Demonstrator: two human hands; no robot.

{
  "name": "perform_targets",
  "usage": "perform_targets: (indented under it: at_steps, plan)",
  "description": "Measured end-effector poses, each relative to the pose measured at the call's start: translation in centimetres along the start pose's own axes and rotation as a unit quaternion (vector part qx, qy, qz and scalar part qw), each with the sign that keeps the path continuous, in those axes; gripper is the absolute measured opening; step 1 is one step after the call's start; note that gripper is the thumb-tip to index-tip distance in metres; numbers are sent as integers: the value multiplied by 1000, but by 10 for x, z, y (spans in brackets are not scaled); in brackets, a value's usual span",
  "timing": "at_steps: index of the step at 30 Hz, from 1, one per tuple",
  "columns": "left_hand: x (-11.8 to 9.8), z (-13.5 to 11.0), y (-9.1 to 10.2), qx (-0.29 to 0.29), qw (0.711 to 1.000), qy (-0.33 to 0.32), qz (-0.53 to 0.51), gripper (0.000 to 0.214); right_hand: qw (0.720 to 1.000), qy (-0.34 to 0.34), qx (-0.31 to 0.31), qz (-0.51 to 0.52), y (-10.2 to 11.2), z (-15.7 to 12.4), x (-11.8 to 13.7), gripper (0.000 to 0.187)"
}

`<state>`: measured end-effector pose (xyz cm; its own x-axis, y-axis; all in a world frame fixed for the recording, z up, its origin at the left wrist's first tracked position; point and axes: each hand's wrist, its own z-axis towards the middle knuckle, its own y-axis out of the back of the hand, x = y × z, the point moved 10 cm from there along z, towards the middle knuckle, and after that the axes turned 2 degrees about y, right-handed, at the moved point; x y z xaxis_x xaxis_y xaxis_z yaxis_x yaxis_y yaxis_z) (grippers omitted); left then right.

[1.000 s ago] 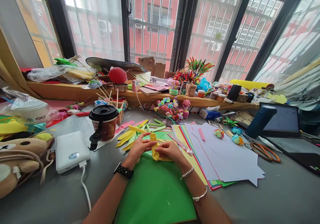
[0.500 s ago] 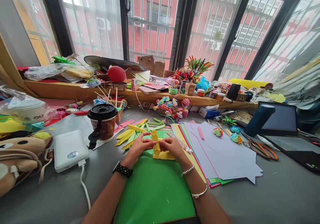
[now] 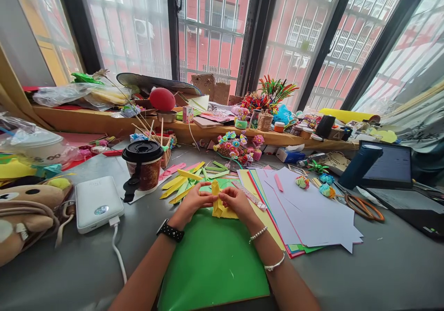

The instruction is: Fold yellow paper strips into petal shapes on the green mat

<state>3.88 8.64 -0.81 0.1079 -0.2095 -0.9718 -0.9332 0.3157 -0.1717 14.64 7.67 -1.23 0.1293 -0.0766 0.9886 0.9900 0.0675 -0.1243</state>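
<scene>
Yellow folded paper (image 3: 215, 200) stands between the two hands, over the far part of a smooth green board (image 3: 211, 260). Long axis roughly upright to the eye, narrowed tip pointing up and away toward the window, broader creased end down. More yellow paper (image 3: 229, 213) shows low behind it, to the right; whether the two join, cannot tell. Board's bare face runs from under the fingers back to its near edge, flanked by both forearms; side room is tighter farther out, with loose paper strips (image 3: 177, 186) just past the left fingers and a clear ruler (image 3: 250, 196) near the right knuckles. Left hand (image 3: 194, 202) comes in from lower left, palm inward, thumb below, fingers bent, tips pressed to the folded paper's left side. Right hand (image 3: 238, 202) mirrors it from lower right, thumb and forefinger pinching the right side, remaining fingers curled. Wrists stay low, dark watch (image 3: 170, 231) on one, beaded bracelet (image 3: 258, 234) on the other. Beyond: white sheets (image 3: 308, 214) fanned over coloured ones to the right, lidded cup (image 3: 143, 160) and white power bank (image 3: 99, 204) to the left, paper flowers (image 3: 234, 145) below the crowded sill (image 3: 194, 137).
</scene>
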Motion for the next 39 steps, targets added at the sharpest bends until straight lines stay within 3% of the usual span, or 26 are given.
perform_targets:
  at_steps: [6, 13, 22, 32, 39]
  plan:
    - [-6, -3, 3, -24, 1000, -20, 2, 55, 1000, -16, -7, -11, 1, 0, -3, 36]
    - [-7, 0, 11, -48, 998, -35, -30, 52, 997, -46, 46, -51, -8, -2, -9, 38]
    - [-1, -1, 3, -27, 1000, -8, 12, 54, 962, 83, 11, -258, -6, -5, 16, 27]
    - [-2, 1, 11, -47, 999, -14, -20, 56, 990, -15, 75, -117, -9, -2, -4, 43]
    - [-1, 1, 8, -42, 999, -11, 2, 56, 991, -27, 49, -119, -8, -4, -6, 34]
